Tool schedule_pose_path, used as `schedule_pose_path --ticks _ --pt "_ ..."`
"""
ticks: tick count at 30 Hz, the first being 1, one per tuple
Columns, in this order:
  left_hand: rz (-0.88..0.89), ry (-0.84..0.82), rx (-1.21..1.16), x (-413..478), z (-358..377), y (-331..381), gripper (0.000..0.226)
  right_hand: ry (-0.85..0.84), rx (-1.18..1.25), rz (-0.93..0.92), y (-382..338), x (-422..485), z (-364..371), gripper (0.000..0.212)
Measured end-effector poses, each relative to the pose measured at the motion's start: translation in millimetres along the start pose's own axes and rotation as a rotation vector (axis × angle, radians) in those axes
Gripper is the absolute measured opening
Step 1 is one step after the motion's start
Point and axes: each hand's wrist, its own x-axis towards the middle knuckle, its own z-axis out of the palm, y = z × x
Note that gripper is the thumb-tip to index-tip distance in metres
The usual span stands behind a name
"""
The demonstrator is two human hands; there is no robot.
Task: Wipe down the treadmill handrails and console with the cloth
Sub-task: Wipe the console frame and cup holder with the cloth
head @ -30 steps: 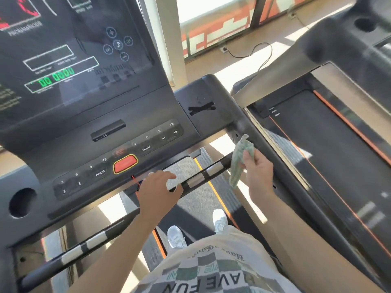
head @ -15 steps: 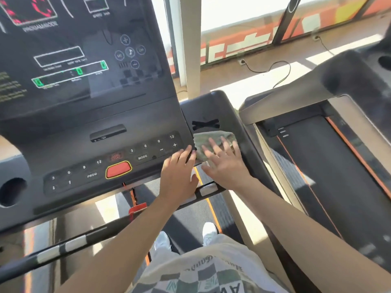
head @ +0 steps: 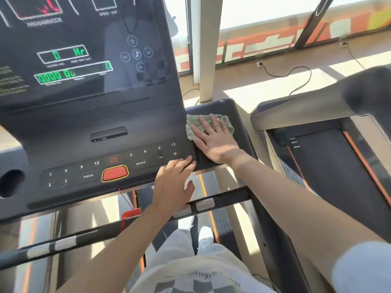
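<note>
Right hand (head: 213, 142) fingers (head: 202, 126) lie spread flat, pressing the green cloth (head: 191, 129) onto the console (head: 222, 106) wing beneath them. Left hand (head: 172, 185) fingers (head: 184, 162), straight, rest just beside the speed keys (head: 175, 153). A slip could press one and start the belt.
</note>
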Motion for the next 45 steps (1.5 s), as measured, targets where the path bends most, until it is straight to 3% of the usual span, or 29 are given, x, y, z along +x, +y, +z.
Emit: schedule_pose_path --ticks 9,14,19,23,27,29,31,34,39,45 --pt "-0.005 0.001 -0.079 5 -2 -8 0.049 -0.006 -0.006 0.124 26 45 -23 0.061" --pt "-0.012 0.052 -0.14 8 3 -11 0.043 0.047 0.014 0.3 24 12 -9 0.059" --pt "-0.011 0.112 -0.181 16 4 -11 0.03 0.128 0.029 0.317 18 -52 23 0.064" --pt "0.0 0.142 -0.235 39 -1 -4 0.022 0.046 0.047 0.353 14 -70 29 0.059" --pt "0.222 0.111 -0.345 74 4 17 0.03 0.207 0.33 0.26 24 -83 17 0.062" --pt "0.354 0.019 -0.313 94 13 28 0.043 0.33 0.361 0.27 30 -90 16 0.058" --pt "0.427 -0.047 -0.223 115 24 31 0.05 0.313 0.355 0.32 33 -89 15 0.053" --pt "0.448 -0.055 -0.126 132 31 28 0.047 0.21 0.342 0.355 40 -80 18 0.055" --pt "0.454 0.023 -0.015 149 35 23 0.045 0.254 0.48 0.309 54 -56 8 0.051" --pt "0.445 -0.082 -0.015 194 33 13 0.052 0.268 0.568 0.315 65 -29 -3 0.054"
